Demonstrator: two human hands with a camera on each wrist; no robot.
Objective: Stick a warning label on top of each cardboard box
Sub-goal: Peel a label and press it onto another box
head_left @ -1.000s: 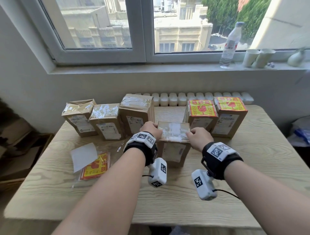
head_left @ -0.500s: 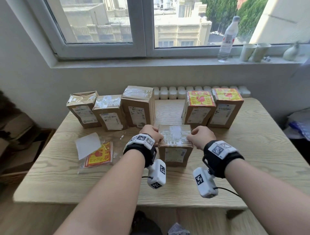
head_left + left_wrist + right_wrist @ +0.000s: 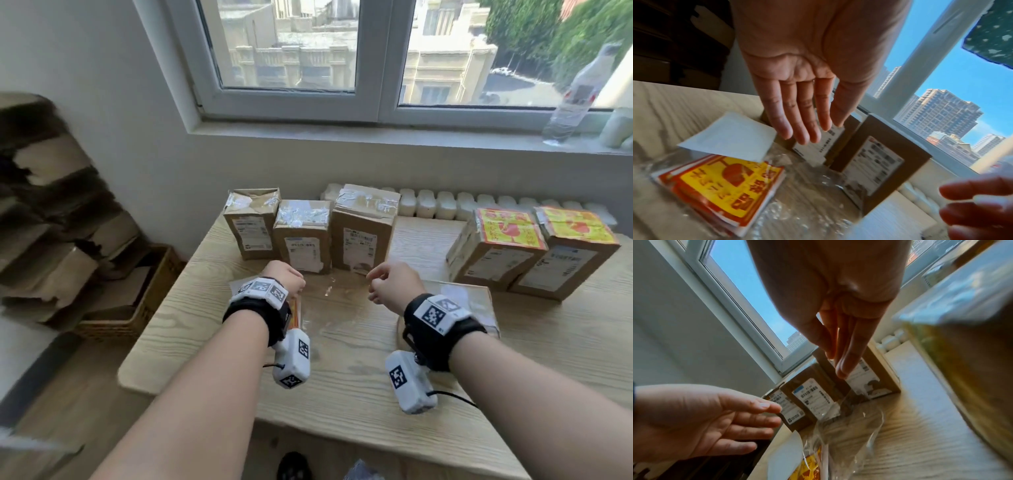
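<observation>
The stack of warning labels (image 3: 723,185), yellow and red inside a clear plastic bag (image 3: 797,191), lies on the wooden counter (image 3: 342,394) just below the left hand (image 3: 797,68). The fingers (image 3: 781,116) of this hand are straight and a little spread, and they hold nothing; they hang above the far edge of the stack, apart from it. A white backing paper (image 3: 729,138) lies tilted over the far part of the labels, between the fingers and the stack. The right hand (image 3: 830,293) is also free, with its fingers (image 3: 849,353) stretched out close together above the bag.

Behind both hands, three unlabeled cardboard boxes (image 3: 305,236) stand side by side near the wall. Two labeled boxes (image 3: 534,250) stand at the right, each with a yellow and red label on top. One more box (image 3: 472,305) lies near the right wrist, partly hidden by the wrist and its band. A plastic bottle (image 3: 575,96) stands on the window sill.

In the head view the left hand covers almost all the labels, and only a thin orange edge shows beside the wrist; there the fingers of both hands look bent and cannot be read well. The left wrist view shows the whole stack and the straight fingers. The right wrist view shows only a corner of the labels at the bottom edge.
</observation>
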